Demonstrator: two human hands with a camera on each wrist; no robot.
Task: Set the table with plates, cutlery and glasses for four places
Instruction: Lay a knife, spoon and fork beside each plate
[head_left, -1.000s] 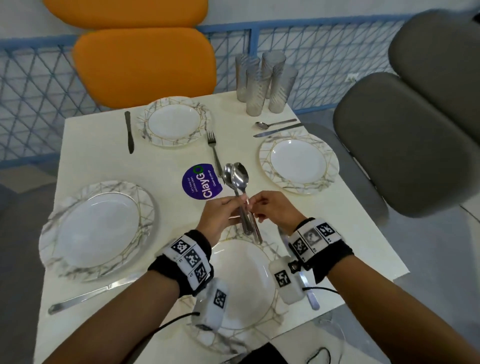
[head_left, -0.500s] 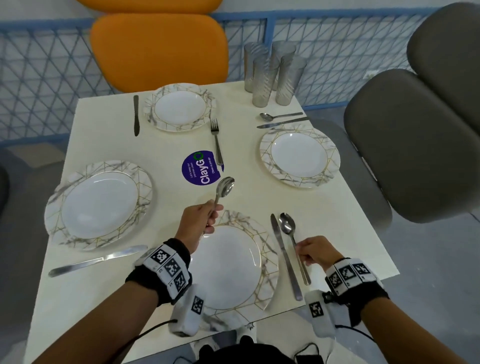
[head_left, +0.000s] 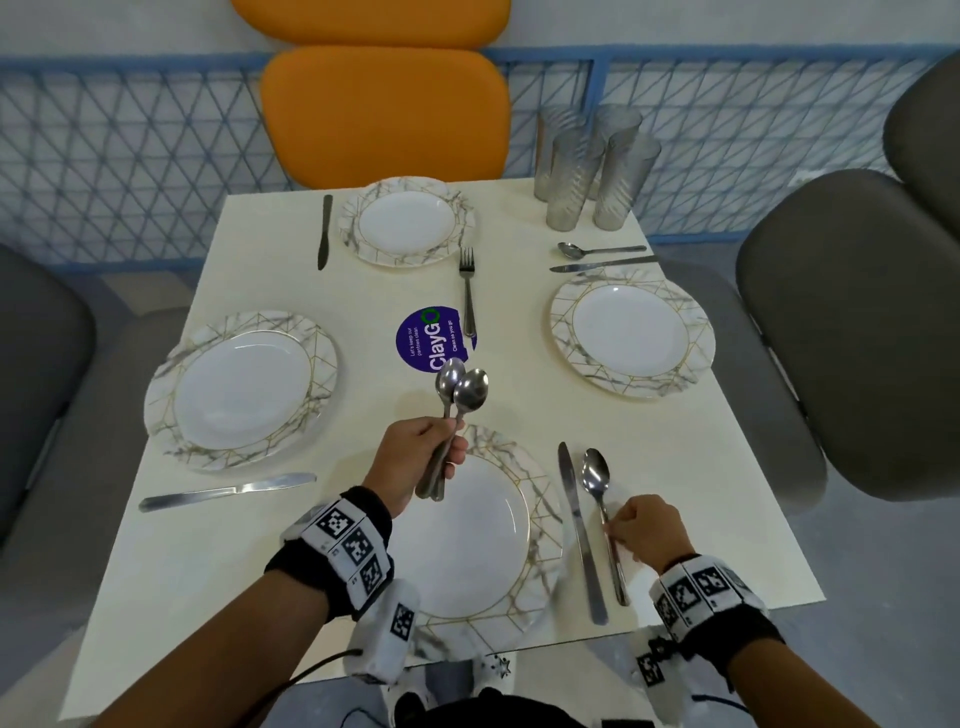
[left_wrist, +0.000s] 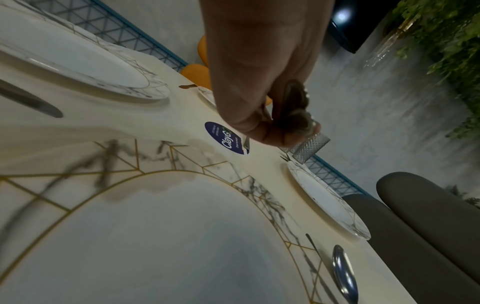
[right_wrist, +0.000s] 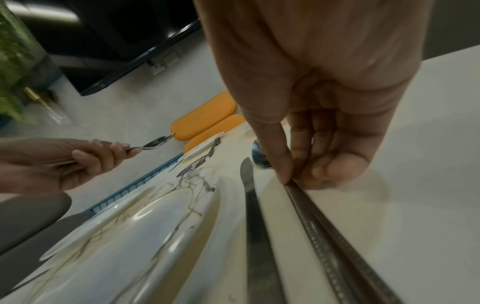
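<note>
Spoons are the step in hand: two spoons (head_left: 460, 395) stand bowls-up in the left hand (head_left: 415, 457), fingers curled round their handles above the near plate (head_left: 540, 519). The right hand (head_left: 644, 530) pinches the handle of a third spoon (head_left: 597, 480) lying on the bench (head_left: 363, 561) beside a knife (head_left: 579, 525) at the near edge. By my judgement this place needs only release; next, the held spoons should go to the left plate (head_left: 166, 395) and far plate (head_left: 358, 228), which lack one. Glasses (head_left: 592, 166) wait clustered at the far right corner.
</note>
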